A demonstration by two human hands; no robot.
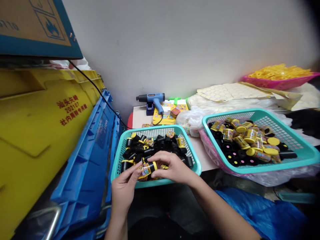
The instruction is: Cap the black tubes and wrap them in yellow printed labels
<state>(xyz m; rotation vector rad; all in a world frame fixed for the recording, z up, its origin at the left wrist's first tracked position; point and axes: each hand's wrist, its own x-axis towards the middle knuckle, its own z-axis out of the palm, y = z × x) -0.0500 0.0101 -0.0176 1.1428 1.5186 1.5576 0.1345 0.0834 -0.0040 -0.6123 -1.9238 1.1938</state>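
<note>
Over the front of a turquoise basket (197, 166), both hands grip one small black canister (148, 169) with a yellow end and a colourful printed label. My left hand (123, 188) pinches its labelled end between thumb and fingers. At the yellow end, the fingers of my right hand (170, 166) are curled round it. Below them, the basket contains many loose black canisters (161, 143), some with yellow caps or labels. The far sides of the held canister are hidden by my fingers.
A second turquoise basket (305, 146) on the right contains labelled canisters (250, 135). Behind stand a blue heat gun (153, 99) and printed yellow packaging (160, 118). Yellow and blue crates (82, 180) line the left. A pink tray (295, 83) with yellow pieces sits back right.
</note>
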